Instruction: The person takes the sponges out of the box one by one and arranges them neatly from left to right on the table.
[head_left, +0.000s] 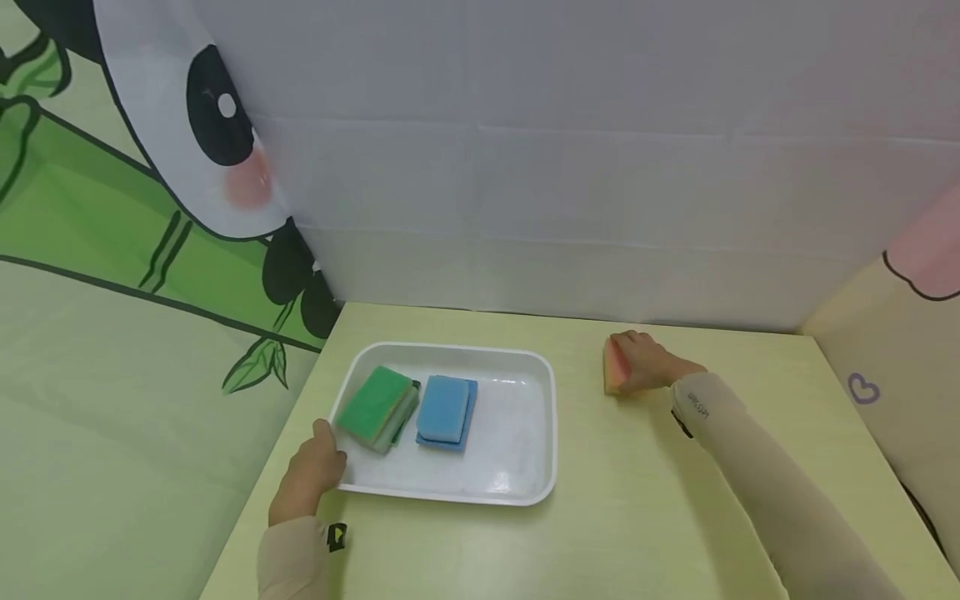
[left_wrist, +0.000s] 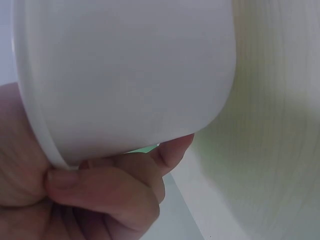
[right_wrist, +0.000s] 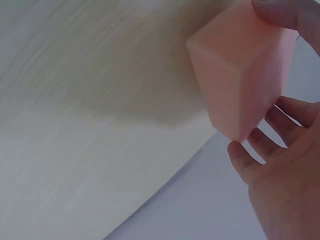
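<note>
A white tray (head_left: 517, 442) lies on the left part of the table, holding a green sponge (head_left: 375, 402) and a blue sponge (head_left: 444, 408), each on top of another piece of like colour. The left hand (head_left: 311, 471) grips the tray's near left corner; in the left wrist view the fingers of the left hand (left_wrist: 110, 195) curl under the rim of the tray (left_wrist: 130, 75). To the right of the tray, the right hand (head_left: 648, 364) holds a pink sponge (head_left: 615, 367). Thumb and fingertips of the right hand (right_wrist: 285, 145) pinch the pink sponge (right_wrist: 235, 75) in the right wrist view.
The pale yellow table (head_left: 600, 517) meets a whitish sheet (head_left: 562, 192) at its back edge. A green printed cloth (head_left: 112, 417) hangs on the left, and another printed cloth (head_left: 870, 350) stands along the right side.
</note>
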